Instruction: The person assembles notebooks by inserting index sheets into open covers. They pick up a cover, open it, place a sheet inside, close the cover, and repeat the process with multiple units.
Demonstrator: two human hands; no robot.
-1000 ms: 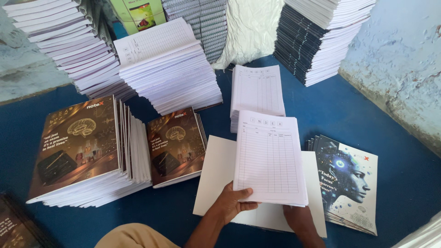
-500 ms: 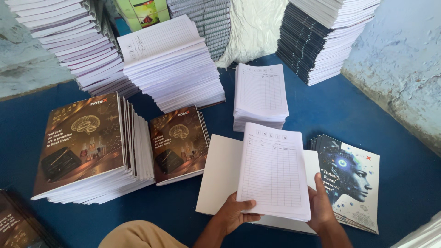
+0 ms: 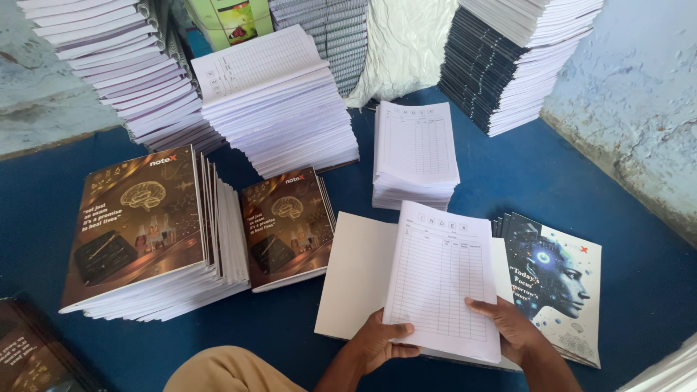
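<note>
Both my hands hold a white block of ruled pages (image 3: pixel 443 279) with a table printed on its top sheet. My left hand (image 3: pixel 381 340) grips its lower left corner, and my right hand (image 3: pixel 512 327) grips its lower right edge. The block rests tilted over a blank open white cover sheet (image 3: pixel 356 276) lying flat on the blue floor (image 3: pixel 523 167). To the right of the block lies a small pile of covers with a blue robot-face picture (image 3: pixel 555 283).
A pile of the same white page blocks (image 3: pixel 414 152) stands just behind. Two piles of brown brain-picture notebooks (image 3: pixel 141 232) (image 3: pixel 287 225) lie at left. Tall piles of white pages (image 3: pixel 276 94) and dark-edged books (image 3: pixel 501 65) line the back. My knee (image 3: pixel 218 370) is at the bottom.
The page block has come down and slightly right over the white cover sheet. My right hand has shifted up onto the block's right edge.
</note>
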